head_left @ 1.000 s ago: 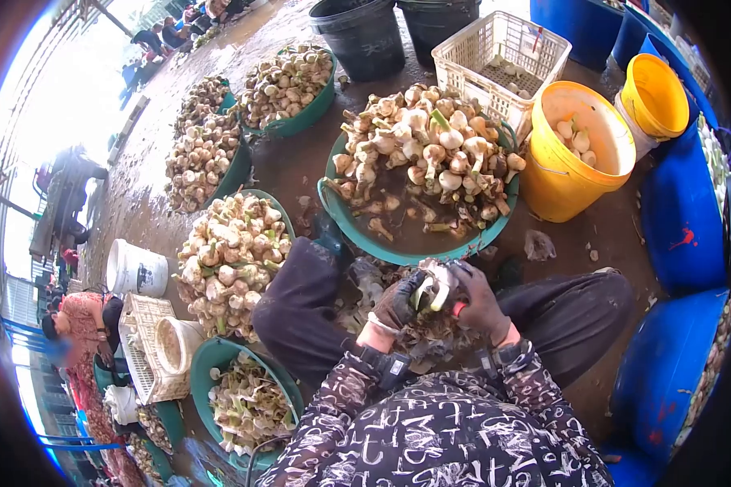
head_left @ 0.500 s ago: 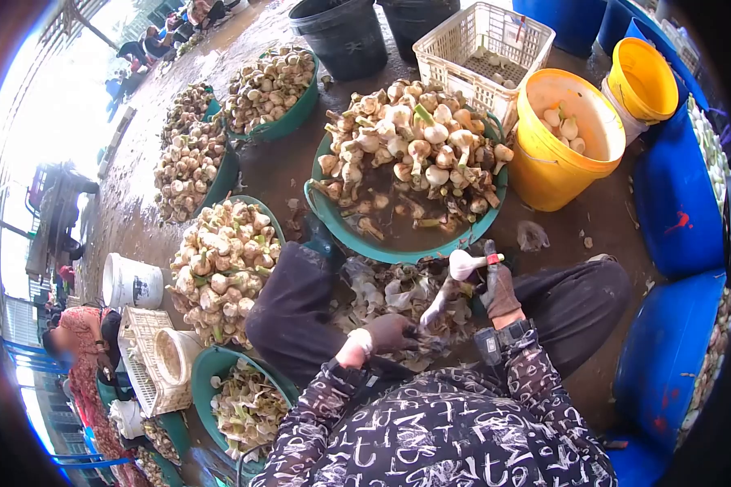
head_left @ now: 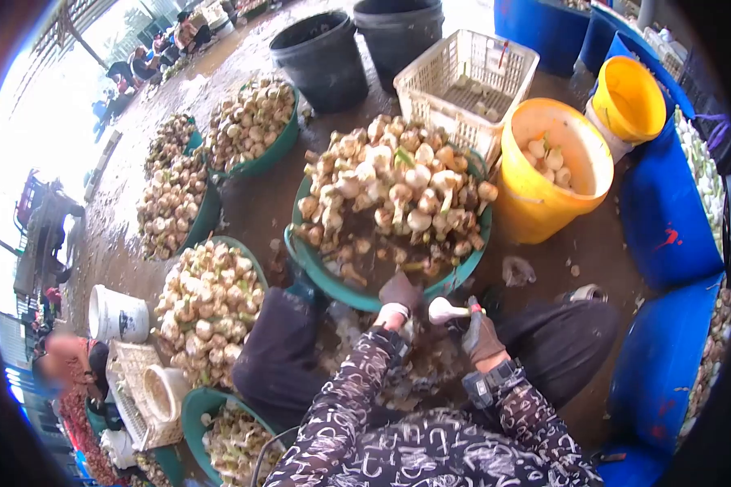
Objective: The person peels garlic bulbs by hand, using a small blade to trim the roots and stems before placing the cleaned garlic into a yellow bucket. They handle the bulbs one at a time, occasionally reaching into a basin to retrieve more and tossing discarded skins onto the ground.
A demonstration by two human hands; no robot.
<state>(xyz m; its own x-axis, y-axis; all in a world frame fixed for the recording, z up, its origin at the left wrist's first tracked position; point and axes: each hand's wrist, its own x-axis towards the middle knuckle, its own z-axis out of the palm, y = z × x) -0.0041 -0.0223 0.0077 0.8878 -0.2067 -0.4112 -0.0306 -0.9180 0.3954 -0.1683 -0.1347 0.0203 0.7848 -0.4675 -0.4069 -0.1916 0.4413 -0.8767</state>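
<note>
My right hand (head_left: pixel 482 334), in a dark glove, is closed on a cleaned garlic bulb (head_left: pixel 444 310) by its stem, with the white head pointing left. A small red spot shows beside the fingers; I cannot make out what it belongs to. My left hand (head_left: pixel 401 294), also gloved, reaches over the near rim of a wide green basin (head_left: pixel 333 290). Its fingers point into the basin and are too blurred to read. Unpeeled garlic bulbs (head_left: pixel 398 195) are heaped in that basin. Loose peelings (head_left: pixel 418 369) lie between my legs.
A yellow bucket (head_left: pixel 516 199) with peeled bulbs stands right of the basin, beside a white crate (head_left: pixel 430 105). Blue barrels (head_left: pixel 666 219) line the right side. More garlic-filled basins (head_left: pixel 288 142) stand to the left. A person (head_left: pixel 69 357) sits at far left.
My left hand has moved from the peelings up and forward to the basin's rim. My right hand still holds the garlic bulb, now a little lower in view. The camera view has shifted.
</note>
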